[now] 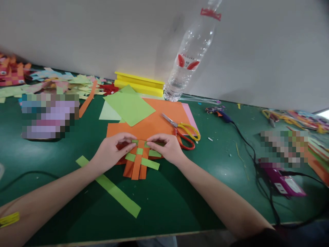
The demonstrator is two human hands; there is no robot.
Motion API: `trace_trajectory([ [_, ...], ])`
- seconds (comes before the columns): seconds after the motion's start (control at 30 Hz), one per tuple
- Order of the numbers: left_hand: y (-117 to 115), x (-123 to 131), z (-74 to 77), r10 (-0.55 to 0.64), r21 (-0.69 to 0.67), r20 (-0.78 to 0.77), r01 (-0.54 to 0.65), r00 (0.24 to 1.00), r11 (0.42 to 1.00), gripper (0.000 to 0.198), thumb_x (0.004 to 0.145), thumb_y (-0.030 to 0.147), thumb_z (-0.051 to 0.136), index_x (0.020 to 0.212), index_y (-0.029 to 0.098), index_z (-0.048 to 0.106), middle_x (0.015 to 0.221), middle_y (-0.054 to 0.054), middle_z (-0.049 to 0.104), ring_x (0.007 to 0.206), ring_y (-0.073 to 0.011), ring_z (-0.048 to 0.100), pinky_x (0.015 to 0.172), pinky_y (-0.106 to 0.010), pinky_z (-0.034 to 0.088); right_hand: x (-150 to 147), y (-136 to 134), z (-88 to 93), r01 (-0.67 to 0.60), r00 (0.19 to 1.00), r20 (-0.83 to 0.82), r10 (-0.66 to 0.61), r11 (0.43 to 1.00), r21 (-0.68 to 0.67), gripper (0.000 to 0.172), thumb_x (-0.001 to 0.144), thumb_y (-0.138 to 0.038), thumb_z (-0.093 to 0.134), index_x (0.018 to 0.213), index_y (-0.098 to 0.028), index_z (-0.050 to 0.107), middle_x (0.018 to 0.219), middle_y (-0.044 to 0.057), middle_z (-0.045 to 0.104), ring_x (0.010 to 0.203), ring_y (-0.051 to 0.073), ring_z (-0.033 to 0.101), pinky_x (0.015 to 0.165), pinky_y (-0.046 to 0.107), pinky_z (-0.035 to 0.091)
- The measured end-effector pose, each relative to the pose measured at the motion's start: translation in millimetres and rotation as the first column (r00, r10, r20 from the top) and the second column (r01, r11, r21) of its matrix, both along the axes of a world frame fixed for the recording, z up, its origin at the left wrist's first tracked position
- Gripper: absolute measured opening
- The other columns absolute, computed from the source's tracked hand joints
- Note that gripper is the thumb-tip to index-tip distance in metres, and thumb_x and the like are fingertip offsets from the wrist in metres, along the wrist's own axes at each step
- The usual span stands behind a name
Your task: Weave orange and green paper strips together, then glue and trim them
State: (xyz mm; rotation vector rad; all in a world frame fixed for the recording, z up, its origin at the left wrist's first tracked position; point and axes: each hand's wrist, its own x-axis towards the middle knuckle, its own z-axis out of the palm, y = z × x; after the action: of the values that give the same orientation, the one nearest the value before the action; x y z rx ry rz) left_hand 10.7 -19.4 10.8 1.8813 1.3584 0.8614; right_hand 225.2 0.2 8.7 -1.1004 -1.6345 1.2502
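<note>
The woven paper (138, 161) was between the person's left hand (113, 150) and right hand (167, 147), its loose orange ends pointing toward the near edge of the tabletop (180, 212). Each hand pinched one side of its uppermost green row between thumb and fingers. A loose green strip (119, 195) ran beneath the left forearm (66, 187), and scissors (175, 125) lay just beyond the right hand.

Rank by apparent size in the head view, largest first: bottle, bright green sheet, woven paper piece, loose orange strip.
1. Bottle
2. Bright green sheet and woven paper piece: too alike to rank, the latter being partly covered
3. Loose orange strip
</note>
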Motion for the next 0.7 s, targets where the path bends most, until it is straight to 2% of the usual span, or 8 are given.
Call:
trace_trajectory([
  [0.13, -1.3, 0.9, 2.8, 0.022, 0.016, -0.048, -0.022, 0.999, 1.000, 0.031, 0.079, 0.045, 0.061, 0.099, 0.022, 0.061, 0.096, -0.004, 0.071, 0.086, -0.0200, 0.067, 0.075, -0.030, 0.054, -0.7, -0.7, -1.0, -0.023, 0.999, 0.030, 0.023, 1.000, 0.000, 0.016, 0.071, -0.033, 0.070, 0.080, -0.020, 0.070, 0.077, 0.001, 0.071, 0.066, 0.012, 0.066, 0.067, 0.027, 0.057],
  [0.23, -2.1, 2.5, 4.7, -0.010, 0.042, -0.068, 0.013, 0.998, 0.999, 0.029, 0.080, 0.044, 0.059, 0.098, 0.022, 0.064, 0.098, -0.004, 0.071, 0.088, -0.0199, 0.067, 0.079, -0.029, 0.053, -2.1, -3.0, -0.7, -0.047, 0.997, 0.054, 0.046, 0.999, 0.003, 0.016, 0.071, -0.033, 0.070, 0.080, -0.020, 0.071, 0.078, 0.001, 0.072, 0.067, 0.013, 0.066, 0.068, 0.027, 0.056],
  [0.4, -2.7, 4.6, 6.0, -0.090, -0.050, -0.070, 0.087, 0.993, 0.995, 0.028, 0.083, 0.045, 0.056, 0.094, 0.023, 0.070, 0.092, -0.002, 0.074, 0.081, -0.0203, 0.069, 0.067, -0.027, 0.054, -4.7, -6.7, 1.1, -0.082, 0.995, 0.057, 0.081, 0.997, 0.007, 0.012, 0.073, -0.031, 0.070, 0.080, -0.021, 0.071, 0.079, 0.000, 0.072, 0.073, 0.013, 0.067, 0.071, 0.025, 0.056],
  [0.53, -2.4, 4.3, 3.3, -0.093, -0.111, -0.054, 0.087, 0.994, 0.990, 0.031, 0.082, 0.047, 0.056, 0.097, 0.025, 0.072, 0.087, -0.002, 0.074, 0.074, -0.0208, 0.069, 0.060, -0.027, 0.054, -5.9, -7.7, 0.4, -0.103, 0.993, 0.058, 0.101, 0.994, 0.026, 0.013, 0.074, -0.031, 0.069, 0.082, -0.021, 0.071, 0.080, 0.001, 0.072, 0.075, 0.013, 0.068, 0.073, 0.026, 0.055],
  [0.7, -1.0, 2.8, 1.0, -0.074, -0.103, -0.060, 0.068, 0.995, 0.992, 0.028, 0.082, 0.046, 0.056, 0.094, 0.026, 0.073, 0.082, -0.001, 0.075, 0.069, -0.0195, 0.068, 0.058, -0.027, 0.052, -4.5, -6.1, -1.5, -0.092, 0.991, 0.102, 0.084, 0.993, 0.068, 0.016, 0.073, -0.033, 0.069, 0.084, -0.021, 0.070, 0.084, 0.001, 0.072, 0.080, 0.014, 0.068, 0.078, 0.029, 0.055],
])
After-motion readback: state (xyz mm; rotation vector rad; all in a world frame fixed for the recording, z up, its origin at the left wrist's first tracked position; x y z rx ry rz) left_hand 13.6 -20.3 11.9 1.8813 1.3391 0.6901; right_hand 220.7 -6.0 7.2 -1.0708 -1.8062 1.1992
